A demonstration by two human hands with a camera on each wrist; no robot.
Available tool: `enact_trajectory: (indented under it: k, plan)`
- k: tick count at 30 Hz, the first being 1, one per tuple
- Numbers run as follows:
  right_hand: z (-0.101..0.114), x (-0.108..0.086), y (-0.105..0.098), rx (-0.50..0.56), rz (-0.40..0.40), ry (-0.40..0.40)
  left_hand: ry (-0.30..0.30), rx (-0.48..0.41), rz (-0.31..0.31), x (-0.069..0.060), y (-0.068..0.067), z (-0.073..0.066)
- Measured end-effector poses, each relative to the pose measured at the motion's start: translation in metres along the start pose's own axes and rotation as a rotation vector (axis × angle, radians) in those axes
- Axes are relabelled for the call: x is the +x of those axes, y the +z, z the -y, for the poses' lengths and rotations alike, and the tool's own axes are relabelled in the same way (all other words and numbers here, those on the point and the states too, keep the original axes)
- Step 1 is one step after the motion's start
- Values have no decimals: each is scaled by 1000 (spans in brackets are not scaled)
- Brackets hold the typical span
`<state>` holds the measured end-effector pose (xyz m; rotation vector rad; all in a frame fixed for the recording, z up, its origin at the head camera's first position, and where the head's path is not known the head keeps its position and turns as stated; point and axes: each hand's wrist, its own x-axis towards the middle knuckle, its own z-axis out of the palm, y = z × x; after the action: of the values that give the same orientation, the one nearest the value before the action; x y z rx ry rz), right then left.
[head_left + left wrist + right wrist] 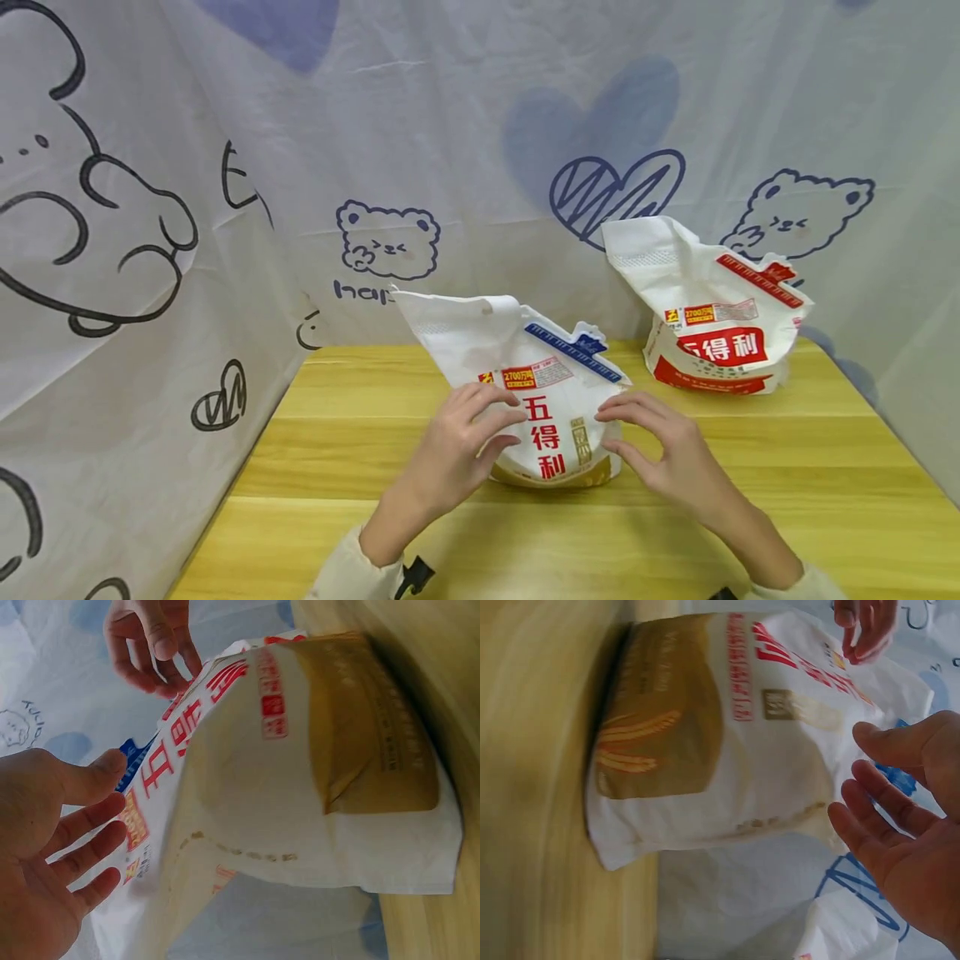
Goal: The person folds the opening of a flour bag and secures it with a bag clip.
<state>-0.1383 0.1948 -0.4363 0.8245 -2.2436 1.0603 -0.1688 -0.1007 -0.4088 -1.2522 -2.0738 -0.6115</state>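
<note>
A white flour bag (551,417) with red lettering, a blue strip and a gold-brown base stands on the wooden table, its top corner leaning left. Beside its left edge is my left hand (468,437), fingers loosely bent and spread from the thumb. On the opposite side my right hand (663,442) has a similar loose curve, fingertips close to the bag's edge. Both wrist views show the left hand (64,832) and right hand (907,817) with fingers apart, gripping nothing. Whether any fingertip touches the bag, I cannot tell.
Behind and to the right stands a second flour bag (720,333) with a red strip and red base. A printed cloth (465,167) with bears and hearts hangs at the back and sides. The wooden table (337,433) spreads beneath everything.
</note>
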Motion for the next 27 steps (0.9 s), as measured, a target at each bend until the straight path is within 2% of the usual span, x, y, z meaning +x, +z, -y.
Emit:
enact_trajectory:
  k: [5, 9, 18, 27]
  plan:
    - [-2, -9, 9, -16, 8, -106, 73, 131, 86, -5, 13, -7]
    - [-3, -14, 16, -55, 24, -125, 95, 206, 127, -10, 23, -11]
    - [-8, -21, 34, -216, 55, -121, 64, 326, 126, -21, 39, -14]
    - [-10, -21, 43, -286, 61, -99, 62, 322, 112, -25, 45, -10]
